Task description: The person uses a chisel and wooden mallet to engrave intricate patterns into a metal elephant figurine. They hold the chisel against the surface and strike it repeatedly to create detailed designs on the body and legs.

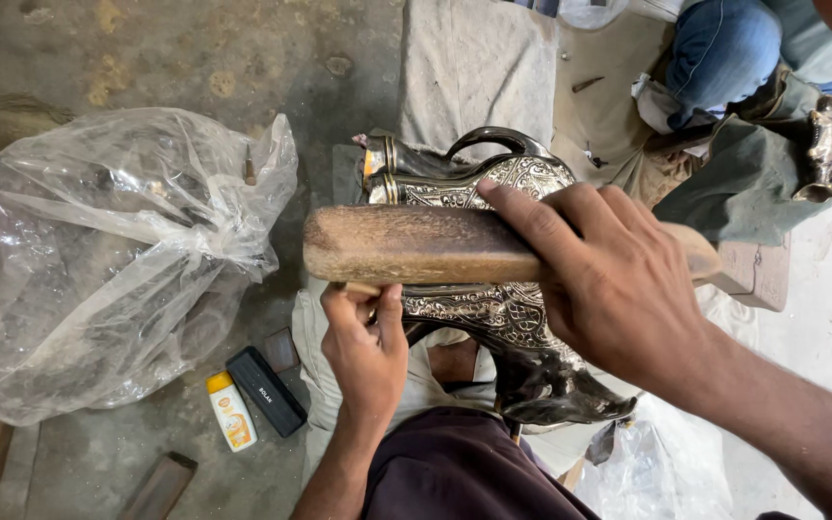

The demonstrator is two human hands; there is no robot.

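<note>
A person's left hand (366, 349) pinches a thin tool, tip hidden under a wooden mallet (416, 245), against an engraved silver jug (493, 308) lying across the lap. The right hand (609, 279) is clenched around the single mallet, held level over the jug. On the concrete floor beside the knee lie one small yellow-and-white bottle (231, 412) and one black rectangular case (265, 390), both labelled. Farther left sits one crumpled clear plastic bag (108, 250). Beyond, a second person's blue-clad knee (724, 48) shows beside another metal piece (825, 144).
</note>
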